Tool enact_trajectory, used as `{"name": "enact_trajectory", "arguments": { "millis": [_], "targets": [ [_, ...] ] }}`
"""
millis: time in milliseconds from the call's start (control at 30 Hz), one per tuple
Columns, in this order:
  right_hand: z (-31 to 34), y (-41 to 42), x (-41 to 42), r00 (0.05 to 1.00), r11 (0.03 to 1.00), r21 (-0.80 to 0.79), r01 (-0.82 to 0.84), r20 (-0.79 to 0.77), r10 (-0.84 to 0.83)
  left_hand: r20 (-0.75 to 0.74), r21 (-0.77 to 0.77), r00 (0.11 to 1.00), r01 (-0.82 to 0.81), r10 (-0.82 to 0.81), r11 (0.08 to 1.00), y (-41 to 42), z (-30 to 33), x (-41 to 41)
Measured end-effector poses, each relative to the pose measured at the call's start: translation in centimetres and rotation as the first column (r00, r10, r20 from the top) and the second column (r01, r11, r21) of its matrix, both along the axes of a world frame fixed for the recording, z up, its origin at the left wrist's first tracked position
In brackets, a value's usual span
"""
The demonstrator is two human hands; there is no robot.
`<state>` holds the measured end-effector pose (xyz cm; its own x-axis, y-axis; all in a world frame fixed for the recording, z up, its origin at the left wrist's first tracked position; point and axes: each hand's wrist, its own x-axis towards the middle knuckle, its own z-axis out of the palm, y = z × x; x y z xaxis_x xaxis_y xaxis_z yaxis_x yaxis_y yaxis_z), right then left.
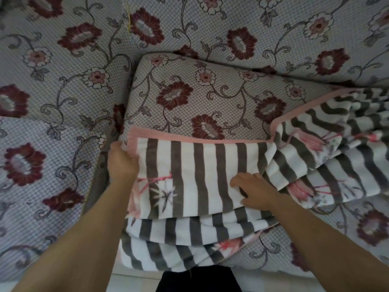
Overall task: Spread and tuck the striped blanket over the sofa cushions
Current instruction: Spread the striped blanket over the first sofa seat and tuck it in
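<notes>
The striped blanket [202, 175], grey and white with a pink hem and flower prints, lies partly spread over the seat cushion [210, 98] of the floral sofa. Its front part hangs over the seat's front edge, and its right part is bunched in folds. My left hand [123, 163] grips the blanket's left edge near the pink corner, beside the gap between cushion and armrest. My right hand [252, 190] rests on the blanket's middle with fingers bent, pinching a fold of the cloth.
The sofa's back cushions [273, 28] and left armrest [42, 144] carry the same floral cover. A light tiled floor [136, 281] shows at the bottom, with my dark clothing between my arms.
</notes>
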<state>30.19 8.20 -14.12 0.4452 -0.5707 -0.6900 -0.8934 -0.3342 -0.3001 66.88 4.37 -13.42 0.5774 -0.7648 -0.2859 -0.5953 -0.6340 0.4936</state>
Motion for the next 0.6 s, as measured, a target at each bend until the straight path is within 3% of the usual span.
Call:
{"name": "enact_trajectory", "arguments": {
  "millis": [67, 133, 233, 300, 367, 500, 600],
  "targets": [
    [0.3, 0.7, -0.6, 1.0, 0.996, -0.087, -0.015, 0.02, 0.017, 0.1, -0.041, 0.98, 0.176, -0.171, 0.984, 1.6, 0.2, 0.3],
    [0.4, 1.6, -1.2, 0.997, 0.983, -0.169, -0.067, -0.046, 0.06, 0.078, -0.057, 0.887, 0.46, -0.455, 0.886, 4.2, 0.8, -0.8],
    [0.1, 2.8, -1.9, 0.987, 0.954, -0.28, -0.11, -0.147, 0.071, -0.032, 0.157, 0.543, 0.832, -0.839, 0.532, 8.5, 0.0, -2.4],
    [0.0, 3.3, -1.7, 0.985, 0.921, -0.368, -0.124, -0.159, 0.069, -0.015, 0.328, 0.423, 0.858, -0.906, 0.395, 10.4, -1.4, -2.7],
    [-0.1, 3.7, -1.1, 0.986, 0.9, -0.415, -0.132, -0.147, 0.077, 0.019, 0.455, 0.39, 0.817, -0.92, 0.356, 11.2, -2.3, -2.9],
    [-1.2, 4.4, -0.7, 0.985, 0.878, -0.456, -0.143, -0.153, 0.081, 0.183, 0.402, 0.269, 0.857, -0.946, 0.321, 10.6, -2.5, -2.9],
    [-1.4, 4.2, -0.5, 0.994, 0.866, -0.496, -0.067, -0.113, 0.012, 0.263, 0.33, 0.316, 0.858, -0.912, 0.393, 9.1, -1.2, -1.8]
  ]
}}
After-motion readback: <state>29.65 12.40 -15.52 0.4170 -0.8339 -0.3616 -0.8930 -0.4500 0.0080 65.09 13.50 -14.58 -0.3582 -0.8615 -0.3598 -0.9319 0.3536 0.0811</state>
